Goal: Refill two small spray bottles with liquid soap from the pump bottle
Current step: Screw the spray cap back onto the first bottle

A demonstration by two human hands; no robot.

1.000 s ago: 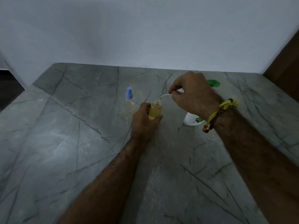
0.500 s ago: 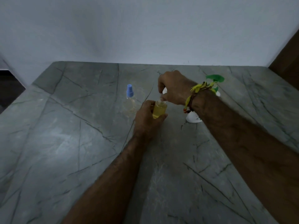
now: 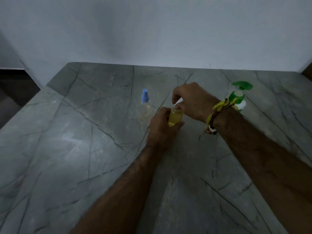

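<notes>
My left hand (image 3: pixel 160 125) grips a small clear spray bottle (image 3: pixel 175 117) filled with yellow soap, upright on the grey stone counter (image 3: pixel 84 157). My right hand (image 3: pixel 192 101) is directly above its neck, fingers closed on a white spray cap (image 3: pixel 179 103) that sits at the bottle's mouth. A second small clear bottle with a blue spray cap (image 3: pixel 145 98) stands to the left, a little behind. The pump bottle (image 3: pixel 239 97), white with a green pump head, stands at the right behind my right wrist, partly hidden by it.
A white wall rises along the counter's back edge. The counter's left edge drops off to a dark floor (image 3: pixel 13 88). A dark wooden surface (image 3: pixel 308 71) shows at the far right. A yellow thread band (image 3: pixel 219 107) is tied around my right wrist.
My right hand has moved left with the white cap and its tube, down onto the mouth of the yellow bottle. The pump bottle has come into view behind the wrist.
</notes>
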